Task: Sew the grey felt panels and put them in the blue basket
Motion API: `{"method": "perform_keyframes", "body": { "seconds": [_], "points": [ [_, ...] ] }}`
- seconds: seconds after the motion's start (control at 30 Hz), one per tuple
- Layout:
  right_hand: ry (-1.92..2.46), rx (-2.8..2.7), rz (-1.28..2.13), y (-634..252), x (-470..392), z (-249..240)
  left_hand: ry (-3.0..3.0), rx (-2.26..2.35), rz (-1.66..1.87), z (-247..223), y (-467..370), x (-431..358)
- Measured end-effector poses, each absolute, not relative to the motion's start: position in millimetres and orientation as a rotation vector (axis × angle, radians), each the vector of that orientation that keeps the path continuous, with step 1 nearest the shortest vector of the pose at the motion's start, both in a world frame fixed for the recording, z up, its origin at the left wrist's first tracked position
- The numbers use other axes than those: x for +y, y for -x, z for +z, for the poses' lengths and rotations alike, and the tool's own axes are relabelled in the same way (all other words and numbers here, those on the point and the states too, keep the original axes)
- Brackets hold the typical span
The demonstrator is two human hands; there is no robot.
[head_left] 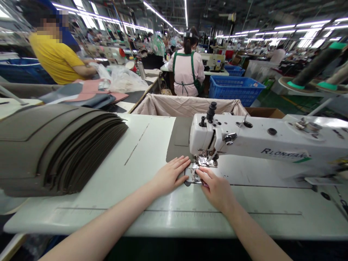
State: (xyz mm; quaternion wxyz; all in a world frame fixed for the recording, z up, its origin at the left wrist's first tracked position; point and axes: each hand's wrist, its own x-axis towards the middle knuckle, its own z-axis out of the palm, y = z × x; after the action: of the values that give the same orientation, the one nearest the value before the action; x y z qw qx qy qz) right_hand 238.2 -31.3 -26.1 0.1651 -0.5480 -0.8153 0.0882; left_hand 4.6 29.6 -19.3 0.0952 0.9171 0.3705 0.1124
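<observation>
A white sewing machine [258, 145] stands on the pale table. Behind and left of its presser foot [206, 162] lies a grey-brown panel [178, 132], its near edge by the needle plate. My left hand [170, 174] lies flat with fingers stretched, the fingertips at that near edge. Just in front of the foot, my right hand [219, 190] has its index finger over the metal needle plate [191, 175]. Its other fingers are curled under, around something small and dark that I cannot make out.
A thick fanned stack of grey-brown panels [62, 148] covers the table's left side. Beyond the table are a cloth-lined bin [190, 105], a blue crate [235, 88] and co-workers. A ruler scale [179, 213] runs along the front edge. Thread cones [315, 69] stand at right.
</observation>
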Motion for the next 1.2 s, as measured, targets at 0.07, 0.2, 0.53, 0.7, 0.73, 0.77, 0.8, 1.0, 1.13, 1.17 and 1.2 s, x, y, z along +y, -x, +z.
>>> {"method": "perform_keyframes", "body": {
  "seconds": [0.07,0.2,0.53,0.7,0.73,0.77,0.8,1.0,1.13,1.17,1.2],
  "points": [
    [1.563,-2.321,0.25,-238,-31,-26,-2.71,1.099,0.366,-21,-4,30],
    [1.568,-2.312,0.25,-238,-32,-25,-2.699,1.089,0.386,-22,-4,29],
    [1.564,-2.294,0.249,-236,-33,-23,-2.721,1.121,0.399,-19,-5,28],
    [1.557,-2.277,0.274,-237,-33,-22,-2.727,1.138,0.442,-17,-5,26],
    [1.555,-2.274,0.283,-237,-33,-22,-2.727,1.136,0.441,-17,-5,26],
    [1.554,-2.27,0.29,-237,-33,-22,-2.727,1.136,0.442,-17,-5,27],
    [1.555,-2.265,0.295,-236,-33,-21,-2.726,1.136,0.445,-17,-6,27],
    [1.564,-2.245,0.292,-235,-35,-18,-2.719,1.137,0.479,-20,-5,28],
    [1.558,-2.246,0.277,-235,-36,-16,-2.755,1.185,0.454,-23,-7,27],
    [1.556,-2.245,0.275,-235,-37,-15,-2.772,1.213,0.429,-23,-7,27],
    [1.557,-2.244,0.272,-235,-37,-15,-2.784,1.25,0.406,-21,-8,28]
  ]
}}
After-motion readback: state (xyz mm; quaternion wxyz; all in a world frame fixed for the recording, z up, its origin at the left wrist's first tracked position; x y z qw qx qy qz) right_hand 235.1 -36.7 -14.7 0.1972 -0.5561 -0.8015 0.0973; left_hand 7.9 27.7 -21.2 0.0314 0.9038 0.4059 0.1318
